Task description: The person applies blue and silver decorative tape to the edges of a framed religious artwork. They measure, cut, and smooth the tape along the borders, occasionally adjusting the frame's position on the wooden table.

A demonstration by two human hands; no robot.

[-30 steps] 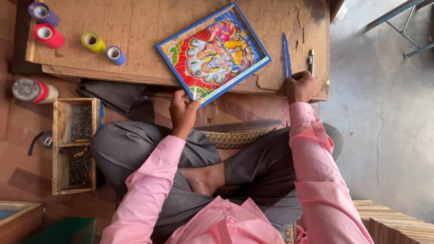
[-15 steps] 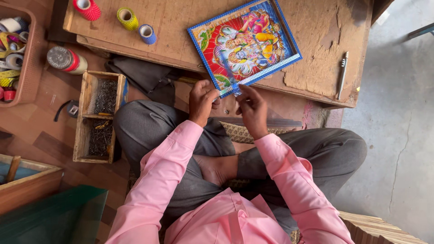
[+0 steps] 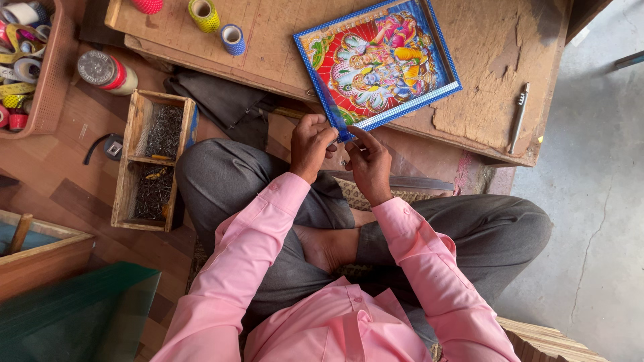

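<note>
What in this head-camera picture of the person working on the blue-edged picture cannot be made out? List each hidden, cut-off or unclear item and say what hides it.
- Lower corner of the framed picture: covered by the left hand and right hand.
- Whatever the fingertips pinch there: too small to tell.
- Pink spool: cut by the top edge.
- Basket of tape rolls: cut by the left edge.
- Contents of the wooden box: dark, tiny, unclear.

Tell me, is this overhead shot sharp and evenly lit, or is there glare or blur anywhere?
Head view: soft, even daylight, sharp overall; no harsh glare on the picture; faint shadow under the left hand and right hand; slight wide-angle stretch at the edges.
</note>
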